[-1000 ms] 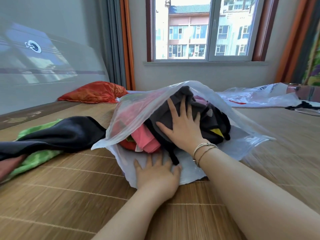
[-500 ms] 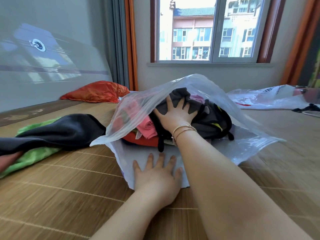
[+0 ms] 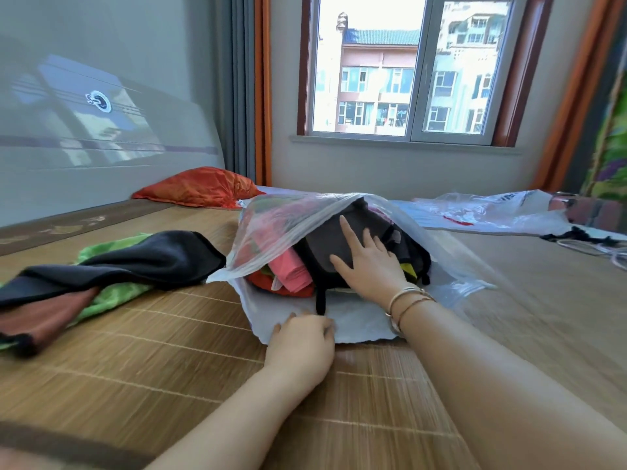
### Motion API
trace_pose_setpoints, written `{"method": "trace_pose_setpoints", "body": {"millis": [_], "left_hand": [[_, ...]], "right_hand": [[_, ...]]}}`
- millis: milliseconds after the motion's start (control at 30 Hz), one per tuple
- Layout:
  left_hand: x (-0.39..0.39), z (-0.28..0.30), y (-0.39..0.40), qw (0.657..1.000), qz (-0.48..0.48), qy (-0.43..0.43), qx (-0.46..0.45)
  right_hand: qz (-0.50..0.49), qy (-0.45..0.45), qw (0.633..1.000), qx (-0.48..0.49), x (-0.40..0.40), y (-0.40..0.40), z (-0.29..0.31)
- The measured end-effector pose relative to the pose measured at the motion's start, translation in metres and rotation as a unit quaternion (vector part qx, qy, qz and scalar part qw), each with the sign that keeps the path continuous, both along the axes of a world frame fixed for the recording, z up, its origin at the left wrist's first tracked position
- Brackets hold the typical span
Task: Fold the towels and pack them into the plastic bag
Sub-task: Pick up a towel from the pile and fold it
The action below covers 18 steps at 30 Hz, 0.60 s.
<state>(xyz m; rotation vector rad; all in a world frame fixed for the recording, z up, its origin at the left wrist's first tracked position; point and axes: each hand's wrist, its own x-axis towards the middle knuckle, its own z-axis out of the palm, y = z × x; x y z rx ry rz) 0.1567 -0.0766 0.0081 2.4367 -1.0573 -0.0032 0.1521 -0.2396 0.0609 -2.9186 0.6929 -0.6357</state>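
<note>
— What do I have around the edges?
— A woven bamboo mat [image 3: 163, 351] underfoot, an orange pillow [image 3: 198, 186] at ten o'clock by the grey headboard [image 3: 101, 140].
— And farther back?
— I see a window [image 3: 407, 69] at twelve with orange curtains [image 3: 263, 89], black cables [image 3: 576, 235] at three.

Domestic bedroom, bed surface covered by woven bamboo mat [image 3: 142, 361] across lower frame, padded headboard [image 3: 101, 137] at upper left, orange pillow [image 3: 200, 186] beside it, curtained window [image 3: 403, 67] at top centre, apartment blocks outside, probably upper-storey flat
</note>
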Motion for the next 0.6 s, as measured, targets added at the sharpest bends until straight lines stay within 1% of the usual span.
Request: {"method": "trace_pose_setpoints", "body": {"millis": [133,233,300,367,433,467,533,600], "left_hand": [[-0.027,0.012,0.043,0.996,-0.003,0.033,-0.087],[-0.034,0.014,0.087,0.986,0.021,0.015,-0.165],[-0.03,0.01,0.123,0.978,0.055,-0.009,-0.199],[-0.014,0.004,0.163,0.975,0.103,-0.042,-0.194],[0.012,-0.002,0.204,0.97,0.156,-0.074,-0.169],[0.028,-0.005,0.224,0.967,0.189,-0.083,-0.147],[0.058,-0.013,0.262,0.96,0.26,-0.078,-0.068],[0.078,-0.025,0.286,0.952,0.299,-0.064,-0.012]], "right_hand": [[0.031,-0.039,0.998,-0.034,-0.045,0.049,-0.001],[0.07,-0.101,0.99,-0.074,-0.067,0.094,-0.004],[0.12,-0.15,0.976,-0.099,-0.074,0.128,-0.004],[0.198,-0.179,0.96,-0.083,-0.073,0.165,-0.004],[0.277,-0.181,0.943,-0.039,-0.061,0.206,-0.005],[0.299,-0.169,0.939,-0.023,-0.049,0.225,-0.007],[0.312,-0.122,0.942,0.015,-0.016,0.258,-0.017],[0.303,-0.068,0.948,0.069,0.023,0.282,-0.027]]}}
